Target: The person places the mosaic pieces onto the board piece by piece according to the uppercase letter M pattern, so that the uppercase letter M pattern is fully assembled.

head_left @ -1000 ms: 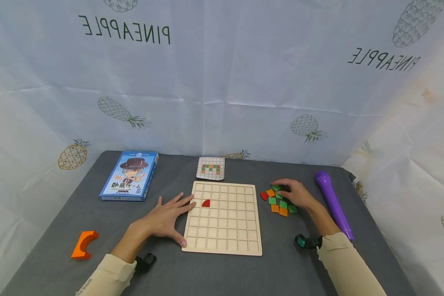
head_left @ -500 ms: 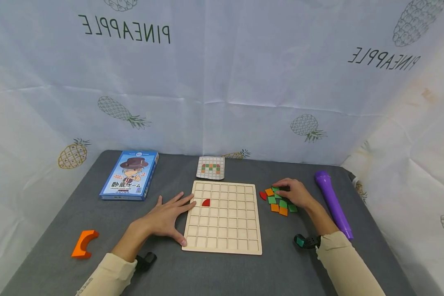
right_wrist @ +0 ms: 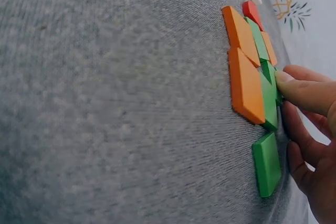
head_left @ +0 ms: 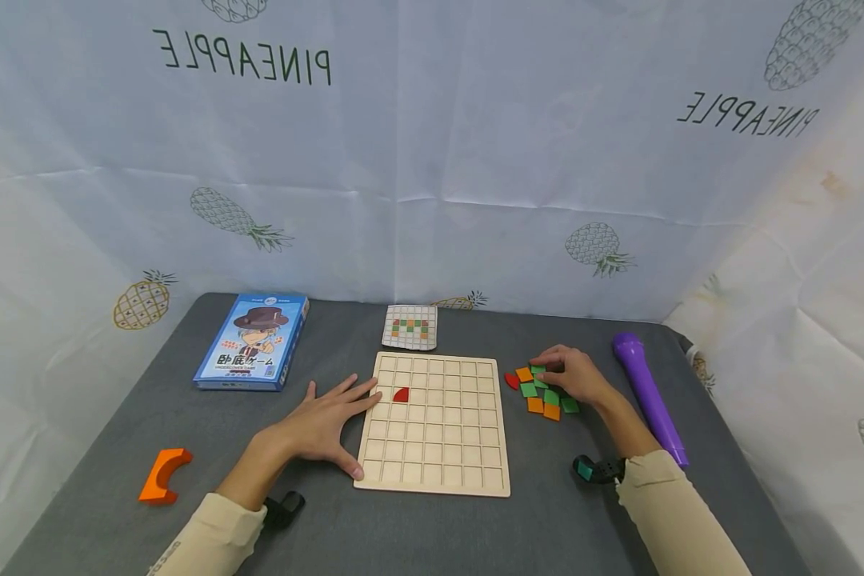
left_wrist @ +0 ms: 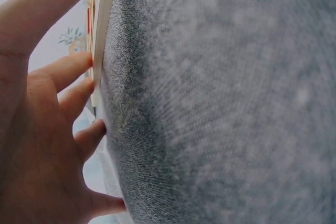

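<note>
My left hand (head_left: 320, 424) lies with spread fingers along the left edge of a square wooden grid board (head_left: 446, 436), its thumb at the near left corner. In the left wrist view, the fingertips (left_wrist: 84, 61) meet the board's pale edge. One red quarter-circle piece (head_left: 401, 394) sits in a cell at the board's upper left. To the right of the board, my right hand (head_left: 578, 376) pinches a green tile (head_left: 538, 370) between thumb and fingers at the far side of a loose group. Around it lie several green tiles (right_wrist: 269, 163), orange tiles (right_wrist: 248, 87) and another red piece (head_left: 512, 382).
Behind the board lies a pattern card (head_left: 410, 328) with coloured squares. A blue game box (head_left: 252, 342) is at the back left, and an orange arch block (head_left: 160, 478) at the front left. A purple toy microphone (head_left: 648, 400) lies beside my right forearm.
The green tile under my right fingers has shifted slightly toward me. The red piece and an orange tile near it have moved a little too. My left hand stays in place.
</note>
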### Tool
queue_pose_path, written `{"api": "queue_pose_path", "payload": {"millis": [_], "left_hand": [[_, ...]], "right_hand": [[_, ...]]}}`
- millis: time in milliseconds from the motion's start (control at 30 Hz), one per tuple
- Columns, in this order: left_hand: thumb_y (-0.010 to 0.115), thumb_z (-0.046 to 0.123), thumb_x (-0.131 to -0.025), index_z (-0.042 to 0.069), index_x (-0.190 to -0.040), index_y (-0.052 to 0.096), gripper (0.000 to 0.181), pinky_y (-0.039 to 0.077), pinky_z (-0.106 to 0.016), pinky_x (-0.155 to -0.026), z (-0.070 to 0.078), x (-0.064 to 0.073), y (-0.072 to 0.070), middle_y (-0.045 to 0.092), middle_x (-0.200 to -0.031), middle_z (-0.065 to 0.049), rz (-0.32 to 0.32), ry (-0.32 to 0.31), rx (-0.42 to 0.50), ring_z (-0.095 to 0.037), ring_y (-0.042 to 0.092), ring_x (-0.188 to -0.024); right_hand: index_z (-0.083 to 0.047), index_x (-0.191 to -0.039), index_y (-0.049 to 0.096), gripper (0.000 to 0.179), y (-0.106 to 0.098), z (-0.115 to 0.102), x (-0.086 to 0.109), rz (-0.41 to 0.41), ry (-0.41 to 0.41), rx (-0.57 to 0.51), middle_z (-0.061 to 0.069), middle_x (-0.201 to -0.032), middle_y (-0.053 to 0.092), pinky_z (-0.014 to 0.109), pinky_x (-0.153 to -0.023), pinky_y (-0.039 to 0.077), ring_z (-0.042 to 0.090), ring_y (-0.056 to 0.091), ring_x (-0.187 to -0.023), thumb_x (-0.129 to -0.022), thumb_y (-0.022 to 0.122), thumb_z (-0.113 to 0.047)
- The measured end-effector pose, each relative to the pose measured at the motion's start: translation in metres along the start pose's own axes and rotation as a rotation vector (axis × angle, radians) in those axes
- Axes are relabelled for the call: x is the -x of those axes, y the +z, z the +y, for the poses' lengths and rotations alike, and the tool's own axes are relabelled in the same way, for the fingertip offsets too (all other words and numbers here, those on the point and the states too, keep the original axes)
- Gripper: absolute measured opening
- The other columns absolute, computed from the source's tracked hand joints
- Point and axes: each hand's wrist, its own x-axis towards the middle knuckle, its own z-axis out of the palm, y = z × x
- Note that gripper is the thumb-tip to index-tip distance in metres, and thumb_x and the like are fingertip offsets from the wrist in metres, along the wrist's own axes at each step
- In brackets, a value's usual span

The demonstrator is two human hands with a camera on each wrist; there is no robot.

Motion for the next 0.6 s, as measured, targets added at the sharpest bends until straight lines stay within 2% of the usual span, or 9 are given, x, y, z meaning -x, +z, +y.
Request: {"api": "queue_pose_path", "payload": {"millis": [167, 433, 600], "left_hand": [[0.09, 0.066, -0.06, 0.022, -0.16, 0.037, 0.122, 0.005, -0.092, -0.105, 0.001, 0.0, 0.0, 0.023, -0.172, -0.004, -0.003, -0.006, 0.001, -0.042, 0.017, -0.16], [0.089, 0.067, -0.06, 0.021, -0.16, 0.037, 0.122, 0.004, -0.09, -0.108, 0.002, -0.001, -0.001, 0.024, -0.172, -0.005, -0.009, -0.005, -0.012, -0.042, 0.018, -0.159], [0.09, 0.066, -0.06, 0.019, -0.16, 0.037, 0.123, 0.006, -0.085, -0.113, 0.001, -0.002, 0.0, 0.024, -0.172, -0.007, -0.015, 0.005, 0.001, -0.043, 0.016, -0.159]], "right_hand": [[-0.003, -0.117, 0.076, 0.024, -0.005, 0.002, -0.001, -0.018, -0.023, 0.001, 0.019, -0.119, 0.068, 0.041, -0.086, 0.059, 0.028, 0.068, -0.102, -0.095, 0.071, -0.009], [-0.004, -0.114, 0.078, 0.021, -0.011, 0.003, 0.001, 0.022, -0.053, -0.015, 0.018, -0.12, 0.07, 0.03, -0.086, 0.057, 0.03, 0.069, -0.105, -0.094, 0.072, -0.009], [-0.006, -0.115, 0.078, 0.022, -0.012, -0.001, 0.001, 0.015, -0.057, -0.026, 0.017, -0.124, 0.07, 0.026, -0.084, 0.056, 0.029, 0.069, -0.106, -0.095, 0.071, -0.011]]}}
